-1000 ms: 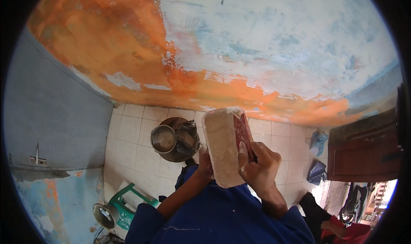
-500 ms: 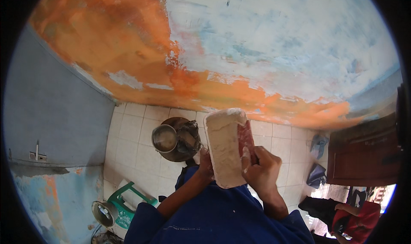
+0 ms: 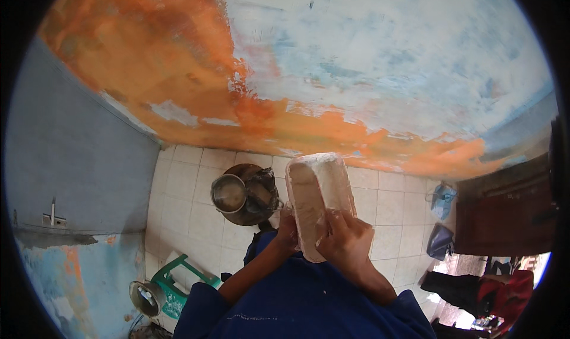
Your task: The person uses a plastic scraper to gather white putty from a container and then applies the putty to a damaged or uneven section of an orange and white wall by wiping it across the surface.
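Both forearms angle inward from below, and here's the putty-smeared board [image 3: 307, 190], held lengthwise between them, in front of the blue shirt [image 3: 309, 300]! The left hand [image 3: 287, 231] clasps its left edge, fingers partly hidden. The right hand [image 3: 349, 243] bends over the lower right side, knuckles up, fingers curled in close; whether they grip the board or something lying on it, I can't tell.

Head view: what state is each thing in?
Board: coated with beige paste
Left hand: closed on the board's left edge
Right hand: curled over the board's right side, hold partly hidden
Round container: open-topped, contents inside
Wall ahead: patchy orange and whitish blue
Green chair: smeared white
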The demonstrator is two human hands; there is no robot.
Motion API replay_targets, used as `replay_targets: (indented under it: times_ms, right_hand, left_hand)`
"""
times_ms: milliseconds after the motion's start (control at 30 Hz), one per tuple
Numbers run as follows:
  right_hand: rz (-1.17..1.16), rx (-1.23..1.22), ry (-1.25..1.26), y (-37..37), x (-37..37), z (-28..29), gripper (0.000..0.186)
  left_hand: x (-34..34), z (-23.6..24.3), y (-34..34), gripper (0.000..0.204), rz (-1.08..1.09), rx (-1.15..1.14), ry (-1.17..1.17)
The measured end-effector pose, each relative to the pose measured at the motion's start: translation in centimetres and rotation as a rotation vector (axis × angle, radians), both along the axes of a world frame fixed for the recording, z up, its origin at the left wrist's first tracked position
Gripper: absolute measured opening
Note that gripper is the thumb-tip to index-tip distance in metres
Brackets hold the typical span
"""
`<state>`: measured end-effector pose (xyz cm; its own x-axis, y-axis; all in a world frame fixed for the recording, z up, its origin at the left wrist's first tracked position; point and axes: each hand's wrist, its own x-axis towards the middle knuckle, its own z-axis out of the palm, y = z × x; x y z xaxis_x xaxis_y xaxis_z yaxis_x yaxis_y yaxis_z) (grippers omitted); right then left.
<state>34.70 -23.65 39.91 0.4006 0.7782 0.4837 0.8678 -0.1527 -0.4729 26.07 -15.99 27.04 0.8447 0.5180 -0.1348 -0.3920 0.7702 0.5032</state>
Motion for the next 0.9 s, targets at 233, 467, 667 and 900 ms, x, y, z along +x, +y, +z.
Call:
replay_targets:
  times_ms: [233,467,667,900]
  right_hand:
    - [0.152,0.040,0.178,0.0,-1.6,0.7,0.006]
    - [-0.057,0.051,-0.038,-0.1,0.9,2.3,0.011]
    - [0.055,0.021,-0.080,0.1,0.8,-0.5,0.007]
    - [0.236,0.061,0.055,0.1,-2.1,-0.3,0.009]
  left_hand:
    - [0.0,0.9,0.3,0.054,-0.006,-0.281,-0.212]
    - [-0.4,0.4,0.1,0.088,-0.086,-0.174,-0.134]
    - [-0.3,1.3,-0.1,0.080,-0.074,0.005,0.044]
    - [-0.7,-0.3,0.2,0.067,0.044,-0.284,-0.112]
